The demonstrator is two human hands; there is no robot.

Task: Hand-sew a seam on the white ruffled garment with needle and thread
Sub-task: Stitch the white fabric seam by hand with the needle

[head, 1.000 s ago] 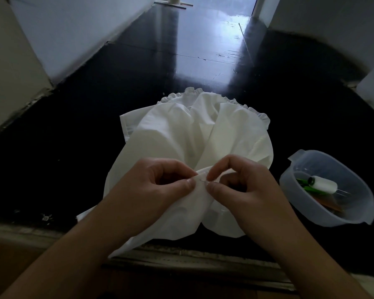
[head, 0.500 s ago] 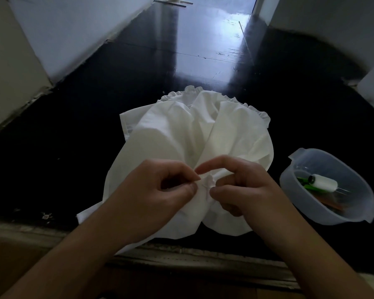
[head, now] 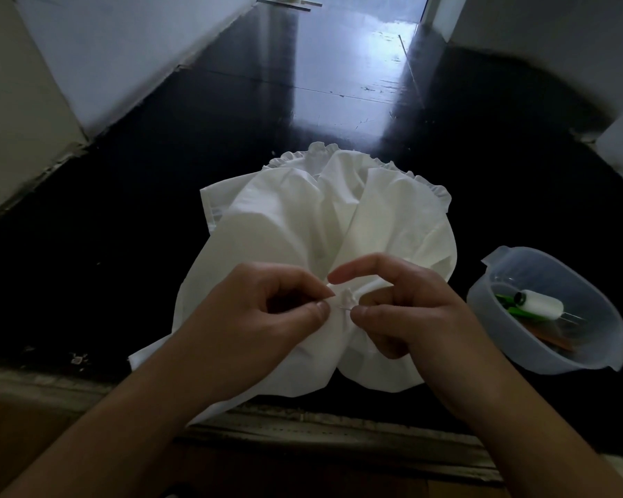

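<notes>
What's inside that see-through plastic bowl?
The clear plastic bowl holds a white thread spool lying on green things and something orange-brown. What lies beneath them is hidden.

Glossy black floor (head: pixel 231 145) underfoot, running away down a narrow passage. Pale daylight glaring off it at the far end (head: pixel 356 59). Slanting white wall (head: pixel 116 48) on the left, another white wall (head: pixel 540 26) on the right. Worn, pale threshold strip (head: pixel 321 429) across the near edge. Dim overall.
</notes>
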